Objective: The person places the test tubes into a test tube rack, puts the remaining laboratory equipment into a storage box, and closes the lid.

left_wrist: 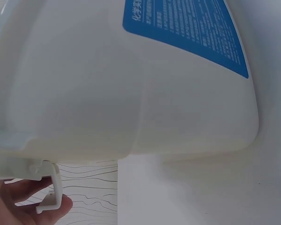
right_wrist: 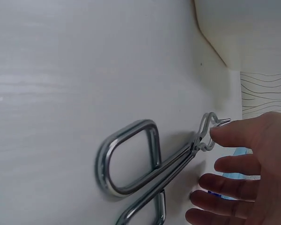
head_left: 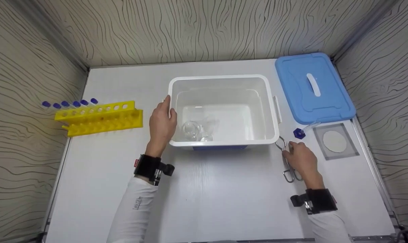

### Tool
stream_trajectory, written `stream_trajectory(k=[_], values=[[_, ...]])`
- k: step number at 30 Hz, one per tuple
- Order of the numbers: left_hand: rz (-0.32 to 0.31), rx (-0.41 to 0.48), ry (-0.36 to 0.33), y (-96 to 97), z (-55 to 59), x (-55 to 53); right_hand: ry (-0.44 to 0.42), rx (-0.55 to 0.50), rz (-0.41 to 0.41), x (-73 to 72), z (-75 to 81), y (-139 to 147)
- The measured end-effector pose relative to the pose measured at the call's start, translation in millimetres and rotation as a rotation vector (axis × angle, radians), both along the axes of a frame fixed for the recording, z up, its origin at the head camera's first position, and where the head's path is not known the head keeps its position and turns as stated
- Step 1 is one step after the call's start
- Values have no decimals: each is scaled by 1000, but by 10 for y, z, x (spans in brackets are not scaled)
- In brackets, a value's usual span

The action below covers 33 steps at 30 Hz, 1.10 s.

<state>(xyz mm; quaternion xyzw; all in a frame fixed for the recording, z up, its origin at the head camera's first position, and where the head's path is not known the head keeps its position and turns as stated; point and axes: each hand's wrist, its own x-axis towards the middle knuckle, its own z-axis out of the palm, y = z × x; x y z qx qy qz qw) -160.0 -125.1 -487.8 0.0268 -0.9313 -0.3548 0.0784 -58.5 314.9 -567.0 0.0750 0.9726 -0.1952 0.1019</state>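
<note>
At the left side of a white plastic tub (head_left: pixel 221 143), my left hand (head_left: pixel 161 123) rests against the rim with its thumb apart from the fingers. The left wrist view shows those fingers around a white side clip (left_wrist: pixel 57 183), partly hidden by it. Clear glassware (head_left: pixel 190 130), including a rounded piece, lies in the tub's near left corner. My right hand (head_left: pixel 303 160) is over metal tongs (head_left: pixel 288 165) lying by the tub's near right corner. Its fingers are spread and loose, the thumb close to the tongs' curved tips; whether it touches them I cannot tell.
A yellow rack (head_left: pixel 104 116) with several blue-capped tubes stands at left. At the back right lies a blue lid (head_left: pixel 291 91) with a white handle. Near it are a measuring cylinder (head_left: pixel 299 133) with a blue hexagonal base, on its side, and a square gauze mat (head_left: pixel 335 141).
</note>
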Motion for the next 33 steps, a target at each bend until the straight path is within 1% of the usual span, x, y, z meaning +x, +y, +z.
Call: stream_trajectory(k=[5,10,14,20,24,28,33], values=[[2,3,-6,8,-9,-2,18,5,-5,15,-70,-18],[1,4,-13,14,-9,0,51,-29,-50,-58,-117,-74],[-2,8,-21,12,-4,4,62,-32,-67,-130,-108,-112],[5,16,-5,-5,-12,5,32,-4,-45,-204,-61,-165],[6,26,12,-10,-23,7,50,2,-38,-220,-90,-179],[1,33,9,-6,-21,8,58,-36,-51,-232,-133,-147],[-3,25,-3,-15,-14,5,31,-136,-67,-250,-157,-97]])
